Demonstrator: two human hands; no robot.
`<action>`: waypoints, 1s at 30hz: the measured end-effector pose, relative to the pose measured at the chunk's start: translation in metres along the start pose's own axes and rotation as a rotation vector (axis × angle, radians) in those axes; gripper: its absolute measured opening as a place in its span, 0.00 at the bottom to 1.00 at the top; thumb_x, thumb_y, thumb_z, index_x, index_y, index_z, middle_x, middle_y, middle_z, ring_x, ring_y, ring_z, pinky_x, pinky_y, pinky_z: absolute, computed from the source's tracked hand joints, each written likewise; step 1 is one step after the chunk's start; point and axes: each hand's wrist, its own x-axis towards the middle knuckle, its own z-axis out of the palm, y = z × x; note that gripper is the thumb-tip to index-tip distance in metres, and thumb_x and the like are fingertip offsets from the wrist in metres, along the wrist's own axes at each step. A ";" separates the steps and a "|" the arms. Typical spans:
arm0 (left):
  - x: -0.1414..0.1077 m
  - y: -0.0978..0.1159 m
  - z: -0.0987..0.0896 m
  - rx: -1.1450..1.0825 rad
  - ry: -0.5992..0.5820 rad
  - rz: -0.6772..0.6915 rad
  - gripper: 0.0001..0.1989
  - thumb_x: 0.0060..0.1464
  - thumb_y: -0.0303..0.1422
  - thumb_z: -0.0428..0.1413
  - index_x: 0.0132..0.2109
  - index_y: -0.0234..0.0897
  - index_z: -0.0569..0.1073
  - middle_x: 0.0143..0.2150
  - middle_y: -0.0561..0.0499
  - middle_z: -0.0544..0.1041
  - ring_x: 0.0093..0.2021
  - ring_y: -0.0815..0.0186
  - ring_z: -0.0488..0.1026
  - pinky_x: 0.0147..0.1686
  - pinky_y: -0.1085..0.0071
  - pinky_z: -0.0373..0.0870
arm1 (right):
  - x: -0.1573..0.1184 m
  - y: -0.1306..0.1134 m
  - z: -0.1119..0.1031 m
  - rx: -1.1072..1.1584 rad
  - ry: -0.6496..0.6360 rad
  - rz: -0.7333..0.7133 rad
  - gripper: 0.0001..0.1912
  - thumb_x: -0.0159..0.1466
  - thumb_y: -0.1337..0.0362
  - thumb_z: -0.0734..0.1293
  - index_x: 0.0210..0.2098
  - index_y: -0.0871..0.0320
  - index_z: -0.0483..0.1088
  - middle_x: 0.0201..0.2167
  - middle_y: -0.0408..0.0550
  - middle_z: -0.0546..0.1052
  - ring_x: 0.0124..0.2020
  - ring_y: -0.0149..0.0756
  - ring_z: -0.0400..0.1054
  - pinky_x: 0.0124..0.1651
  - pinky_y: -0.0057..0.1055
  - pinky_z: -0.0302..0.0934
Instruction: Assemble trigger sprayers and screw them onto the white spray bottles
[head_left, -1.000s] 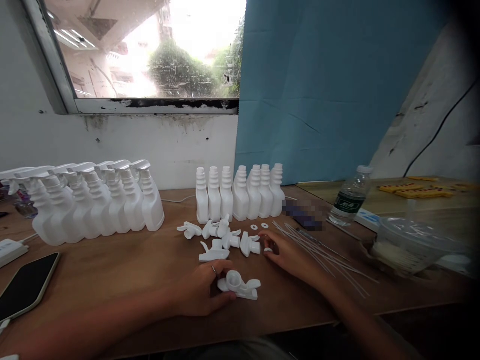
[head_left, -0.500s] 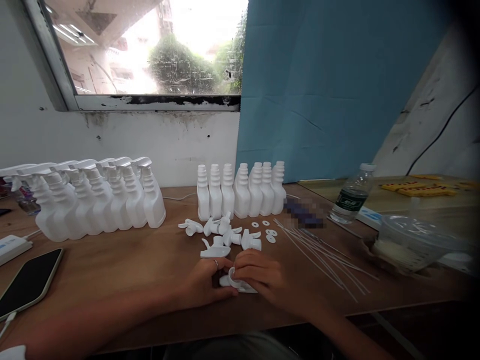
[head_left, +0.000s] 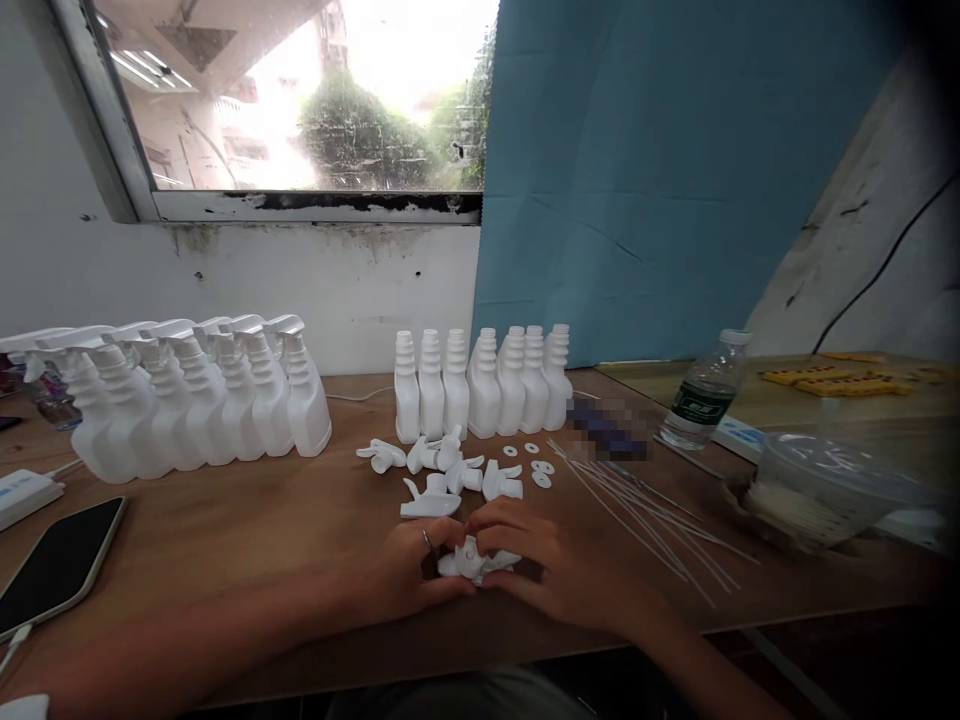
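Note:
Near the table's front edge, a white spray trigger head (head_left: 471, 562) lies between my two hands. My left hand (head_left: 409, 568) grips its left side between thumb and fingers, with a ring on one finger. From the right, my right hand (head_left: 544, 560) has its thumb and fingers closed around the other side. Just beyond are several loose white trigger heads (head_left: 463, 474). Small white washers (head_left: 541, 467) lie to their right, beside a fan of thin white tubes (head_left: 652, 515). Several white bottles without heads (head_left: 486, 385) stand behind in a row.
Several bottles with trigger heads (head_left: 225, 400) stand at the left, behind a phone (head_left: 64, 565) and a power strip (head_left: 28, 497). At the right are a water bottle (head_left: 703, 395) and a clear lidded container (head_left: 810, 490). Yellow items (head_left: 840, 378) lie farther back.
My right fingers have moved from the top of the trigger head to its right side, and its round part now shows between my hands. The other items have stayed in place.

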 end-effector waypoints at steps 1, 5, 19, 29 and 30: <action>0.000 -0.001 0.000 0.039 -0.009 0.014 0.16 0.55 0.43 0.60 0.46 0.38 0.71 0.36 0.52 0.76 0.34 0.67 0.70 0.37 0.73 0.66 | 0.000 0.001 0.000 -0.018 -0.012 0.007 0.06 0.64 0.67 0.69 0.42 0.55 0.73 0.48 0.48 0.75 0.52 0.37 0.68 0.57 0.34 0.61; -0.001 -0.005 -0.002 0.157 -0.028 0.111 0.16 0.59 0.44 0.57 0.50 0.39 0.73 0.38 0.51 0.75 0.36 0.66 0.71 0.39 0.72 0.66 | 0.001 0.005 0.003 -0.044 -0.038 -0.015 0.05 0.67 0.67 0.66 0.40 0.56 0.74 0.45 0.47 0.77 0.48 0.36 0.69 0.54 0.34 0.62; -0.001 -0.009 -0.001 0.132 0.018 0.296 0.13 0.64 0.42 0.52 0.46 0.39 0.73 0.38 0.49 0.76 0.39 0.65 0.73 0.43 0.72 0.68 | -0.005 -0.007 0.010 -0.121 -0.003 0.063 0.19 0.67 0.67 0.61 0.56 0.53 0.69 0.61 0.50 0.70 0.60 0.42 0.64 0.64 0.42 0.57; -0.001 -0.007 -0.002 0.221 0.004 0.244 0.17 0.64 0.46 0.51 0.44 0.38 0.74 0.38 0.48 0.76 0.37 0.65 0.73 0.40 0.73 0.68 | -0.012 0.015 -0.011 0.120 -0.052 0.285 0.20 0.67 0.56 0.64 0.58 0.47 0.68 0.62 0.49 0.69 0.62 0.44 0.63 0.64 0.43 0.59; -0.001 -0.006 -0.002 0.227 -0.007 0.228 0.17 0.64 0.47 0.50 0.45 0.39 0.74 0.38 0.48 0.76 0.37 0.65 0.73 0.40 0.73 0.68 | -0.015 0.023 -0.017 0.081 0.017 0.323 0.20 0.68 0.55 0.63 0.57 0.48 0.70 0.59 0.50 0.72 0.59 0.46 0.67 0.62 0.45 0.62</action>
